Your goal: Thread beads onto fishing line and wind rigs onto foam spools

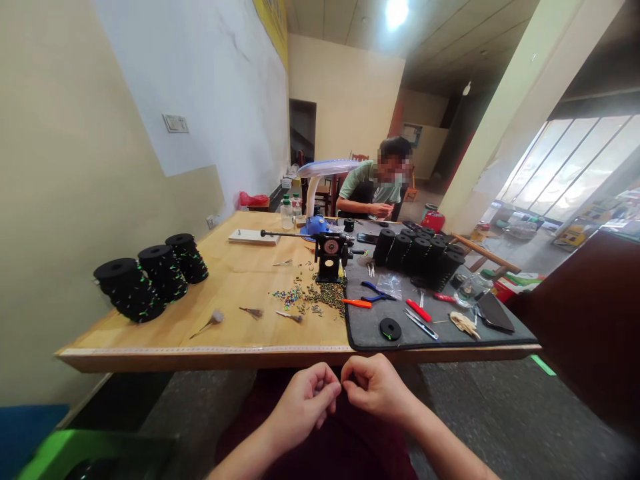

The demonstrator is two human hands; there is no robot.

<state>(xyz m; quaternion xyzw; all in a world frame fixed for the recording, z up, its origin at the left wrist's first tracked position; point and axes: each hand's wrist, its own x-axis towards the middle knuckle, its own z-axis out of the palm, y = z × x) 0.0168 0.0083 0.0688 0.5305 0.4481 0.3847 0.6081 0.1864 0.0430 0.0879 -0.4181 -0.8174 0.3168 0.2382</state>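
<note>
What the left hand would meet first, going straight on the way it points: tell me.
Most likely the right hand: the left hand points toward it, and the two look nearly touching, though this single view leaves their true gap unclear.

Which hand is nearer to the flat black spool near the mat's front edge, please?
Right. The right hand is just below the black spool in view; the left hand is lower and farther left.
</note>
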